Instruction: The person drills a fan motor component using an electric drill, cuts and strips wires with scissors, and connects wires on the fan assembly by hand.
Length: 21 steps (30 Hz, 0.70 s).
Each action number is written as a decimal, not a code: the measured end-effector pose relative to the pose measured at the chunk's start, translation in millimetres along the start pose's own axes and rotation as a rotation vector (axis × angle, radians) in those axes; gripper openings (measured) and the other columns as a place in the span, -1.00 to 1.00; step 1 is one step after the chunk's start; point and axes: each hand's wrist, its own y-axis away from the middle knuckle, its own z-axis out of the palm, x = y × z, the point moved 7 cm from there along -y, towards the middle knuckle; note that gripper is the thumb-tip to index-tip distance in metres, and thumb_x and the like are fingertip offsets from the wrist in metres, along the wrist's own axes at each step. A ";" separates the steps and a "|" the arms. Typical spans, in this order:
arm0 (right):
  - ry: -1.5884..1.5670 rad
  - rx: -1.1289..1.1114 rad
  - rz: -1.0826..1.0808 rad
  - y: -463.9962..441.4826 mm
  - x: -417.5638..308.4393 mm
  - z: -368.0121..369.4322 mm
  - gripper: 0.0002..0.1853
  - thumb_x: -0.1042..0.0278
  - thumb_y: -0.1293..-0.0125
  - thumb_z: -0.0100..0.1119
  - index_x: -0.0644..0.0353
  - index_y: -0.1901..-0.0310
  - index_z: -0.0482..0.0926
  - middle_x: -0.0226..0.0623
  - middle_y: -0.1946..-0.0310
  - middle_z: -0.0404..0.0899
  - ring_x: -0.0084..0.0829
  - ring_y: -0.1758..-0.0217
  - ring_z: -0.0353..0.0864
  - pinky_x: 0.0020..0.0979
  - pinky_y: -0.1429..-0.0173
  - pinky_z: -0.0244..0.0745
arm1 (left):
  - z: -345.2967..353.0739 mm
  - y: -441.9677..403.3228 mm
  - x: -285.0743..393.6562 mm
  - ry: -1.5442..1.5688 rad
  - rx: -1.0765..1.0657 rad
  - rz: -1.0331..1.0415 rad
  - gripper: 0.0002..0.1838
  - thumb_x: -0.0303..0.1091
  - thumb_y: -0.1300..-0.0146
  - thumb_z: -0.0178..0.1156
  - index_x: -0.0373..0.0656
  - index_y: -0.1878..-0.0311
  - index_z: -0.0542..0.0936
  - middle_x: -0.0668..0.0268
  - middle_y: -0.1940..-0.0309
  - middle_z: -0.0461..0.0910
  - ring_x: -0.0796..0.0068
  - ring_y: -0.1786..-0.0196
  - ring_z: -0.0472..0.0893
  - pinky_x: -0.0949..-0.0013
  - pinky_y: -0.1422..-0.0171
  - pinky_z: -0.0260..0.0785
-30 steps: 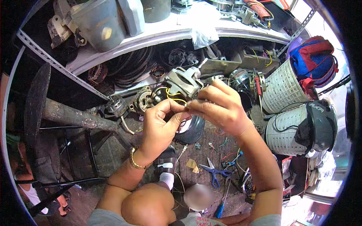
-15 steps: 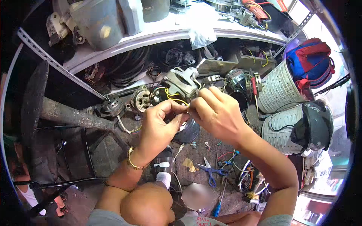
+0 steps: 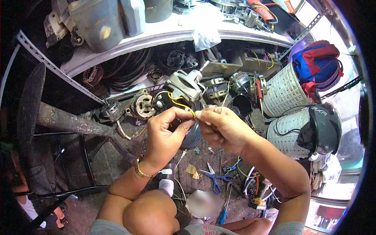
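A yellow wire (image 3: 178, 103) runs from the grey metal motor (image 3: 185, 84) down to my fingertips. My left hand (image 3: 166, 129) pinches the wire's end between thumb and forefinger, a gold bracelet on its wrist. Touching it from the right, my right hand (image 3: 221, 127) has thumb and forefinger closed on the same wire end, its other fingers curled. The very tip is hidden by the fingers. Behind and below the hands lies a dark round object (image 3: 192, 139), partly covered.
Blue-handled scissors (image 3: 216, 178), a blue screwdriver (image 3: 224, 213) and loose wires lie on the floor. Motors stand beneath the white shelf (image 3: 164, 38). White perforated drums (image 3: 286, 92) are at the right, a metal post (image 3: 74, 121) at the left. Part of another person (image 3: 29, 209) shows lower left.
My right hand has turned, its thumb now along the top at the wire, with the fingers curled lower. My left hand keeps its pinch. The whole view has shifted slightly.
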 end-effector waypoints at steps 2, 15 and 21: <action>0.072 -0.025 0.009 1.9 -1.0 -3.8 -0.79 0.23 -0.32 0.14 0.15 0.39 0.50 -0.55 0.69 0.30 -0.67 0.72 0.16 -0.50 0.66 0.04 | -0.2 -0.6 -2.7 0.045 -0.004 -0.033 -0.92 -0.60 -0.13 0.29 -0.29 0.29 0.61 0.37 0.39 0.64 0.72 0.34 0.56 0.57 0.25 0.42; 1.615 0.248 -1.495 48.2 -51.3 25.9 -0.66 0.29 0.13 0.20 0.06 0.21 0.58 -0.47 0.52 0.37 -0.49 0.53 0.41 -0.44 0.55 0.32 | -0.6 -1.7 -4.9 0.107 -0.022 -0.104 -0.91 -0.58 -0.15 0.28 -0.30 0.25 0.61 0.37 0.38 0.65 0.72 0.34 0.57 0.58 0.23 0.42; 1.694 0.223 -1.605 49.8 -52.0 32.1 -0.68 0.27 0.14 0.20 0.07 0.25 0.58 -0.52 0.51 0.37 -0.53 0.53 0.39 -0.48 0.56 0.29 | 2.0 -2.6 -0.8 0.098 -0.035 -0.102 -0.91 -0.60 -0.17 0.27 -0.31 0.24 0.60 0.38 0.38 0.65 0.74 0.35 0.56 0.60 0.24 0.42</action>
